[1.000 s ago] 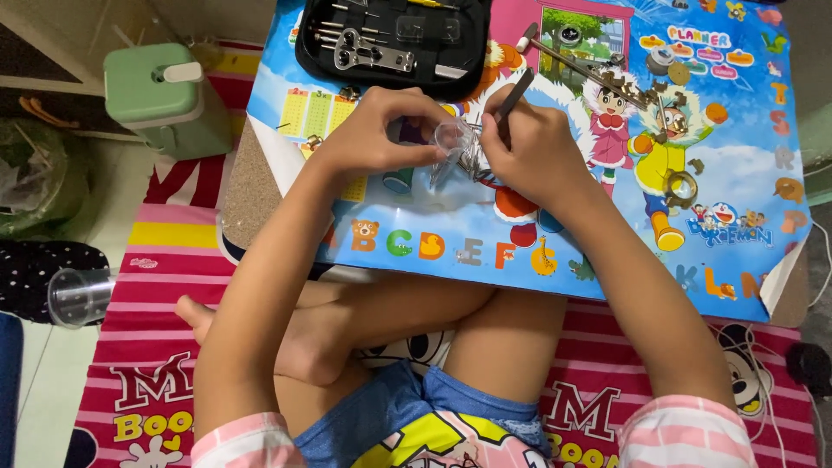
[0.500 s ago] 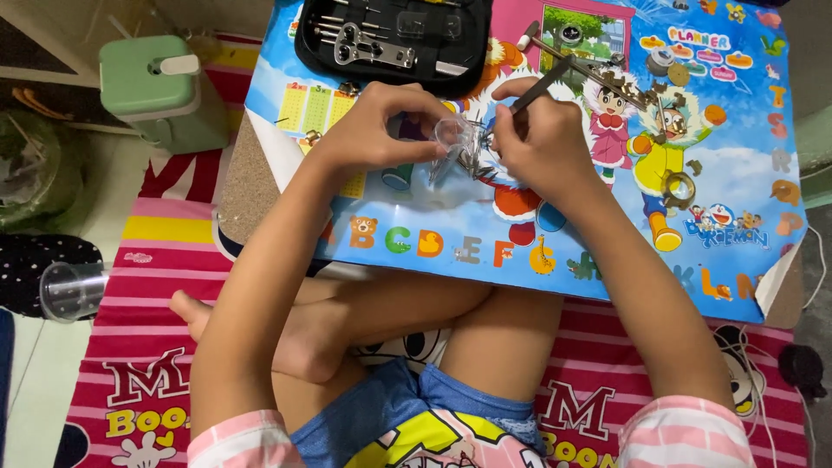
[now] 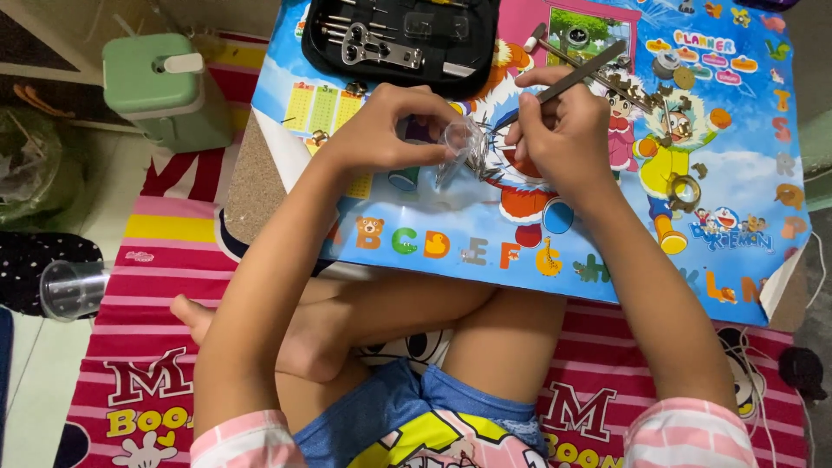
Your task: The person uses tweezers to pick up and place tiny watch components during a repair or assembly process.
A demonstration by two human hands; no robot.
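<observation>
Nearest the camera are the person's crossed bare legs, on a pink and red striped cartoon floor mat point(image 3: 147, 286). Just beyond the knees begins the low worktop, covered by a bright blue cartoon poster with a row of coloured alphabet letters point(image 3: 745, 173); this poster serves as the landmark for everything else.

Over the middle of the poster, the left hand point(image 3: 381, 130) holds a small clear plastic bag point(image 3: 458, 143), its fingers pinched together on the bag's upper edge. The bag hangs tilted just above the poster's surface, between the two hands. Close beside it on the right, the right hand point(image 3: 559, 139) has its fingers clamped on a pair of slim grey metal tweezers point(image 3: 579, 74), whose tips point down-left toward the bag's mouth. Whether the tips touch the bag cannot be told.

On the poster's right part lie several small brass-coloured metal parts point(image 3: 683, 186), well apart from the hands. At the poster's far edge, toward its left, an open black tool case holding silver metal tools point(image 3: 399, 39) lies flat.

Off the poster's left edge, a pale green lidded plastic container point(image 3: 160, 87) stands on the floor. Nearer, to the left of the mat, a clear plastic cup point(image 3: 71, 289) lies on its side.
</observation>
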